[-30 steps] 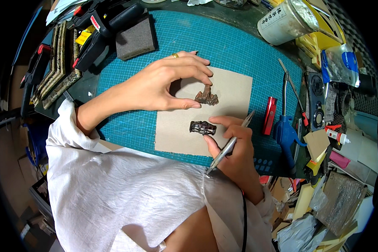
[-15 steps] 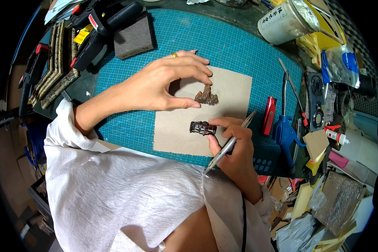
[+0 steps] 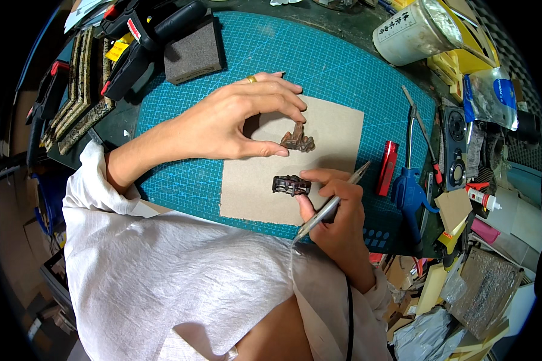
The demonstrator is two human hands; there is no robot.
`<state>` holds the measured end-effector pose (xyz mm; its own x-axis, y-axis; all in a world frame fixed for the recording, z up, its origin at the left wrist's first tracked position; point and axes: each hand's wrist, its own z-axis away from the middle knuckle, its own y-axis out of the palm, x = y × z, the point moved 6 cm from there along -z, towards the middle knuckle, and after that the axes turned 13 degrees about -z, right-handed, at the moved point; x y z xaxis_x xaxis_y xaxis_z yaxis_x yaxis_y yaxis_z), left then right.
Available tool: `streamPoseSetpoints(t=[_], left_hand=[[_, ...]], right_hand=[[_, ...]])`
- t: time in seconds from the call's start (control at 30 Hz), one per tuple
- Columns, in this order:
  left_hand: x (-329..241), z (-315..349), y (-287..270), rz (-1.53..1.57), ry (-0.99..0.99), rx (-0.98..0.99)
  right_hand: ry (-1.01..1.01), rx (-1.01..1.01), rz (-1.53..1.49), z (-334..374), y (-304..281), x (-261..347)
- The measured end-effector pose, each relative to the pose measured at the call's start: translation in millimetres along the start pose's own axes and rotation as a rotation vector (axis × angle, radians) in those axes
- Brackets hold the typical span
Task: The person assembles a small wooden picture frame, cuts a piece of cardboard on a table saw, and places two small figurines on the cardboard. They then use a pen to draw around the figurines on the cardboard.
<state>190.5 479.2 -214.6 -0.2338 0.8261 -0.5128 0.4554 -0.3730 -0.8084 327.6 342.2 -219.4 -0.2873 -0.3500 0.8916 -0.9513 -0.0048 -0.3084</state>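
My left hand (image 3: 238, 117), with a gold ring on one finger, is closed on a small brown carving (image 3: 298, 142). Its thumb and a fingertip pinch the carving's narrow upright part and wider, lumpy base. Nearer to me, thumb and index finger of my right hand (image 3: 341, 219) grip a small dark carved stand (image 3: 288, 185) with an openwork frame. A slim silver pen-like tool (image 3: 321, 218) also lies across that hand, tucked between the fingers and slanting up to the right. Both small pieces are over a grey-beige card sheet (image 3: 247, 201); the fingers partly cover them.
Under the card lies a teal cutting mat (image 3: 271, 45). A dark sanding block (image 3: 193, 54) and black clamps (image 3: 129, 66) are at the upper left. On the right are a red tool (image 3: 388, 168), a blue-handled torch-like tool (image 3: 408, 192) and a white tub (image 3: 412, 36).
The whole view has shifted very slightly. The dark stand is tipped a little in my right hand; both hands keep their grips.
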Motion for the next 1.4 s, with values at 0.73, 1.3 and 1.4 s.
streamPoseSetpoints(t=[0.73, 1.3, 1.4], left_hand=[[-1, -1, -1, 0.010, 0.004, 0.006], [-1, -2, -3, 0.062, -0.006, 0.025], [-1, -1, -4, 0.054, -0.022, 0.028]], right_hand=[[-0.008, 0.009, 0.002, 0, 0, -1], [-0.116, -0.131, -0.168, -2, -23, 14], [-0.059, -0.206, -0.170, -12, -53, 18]])
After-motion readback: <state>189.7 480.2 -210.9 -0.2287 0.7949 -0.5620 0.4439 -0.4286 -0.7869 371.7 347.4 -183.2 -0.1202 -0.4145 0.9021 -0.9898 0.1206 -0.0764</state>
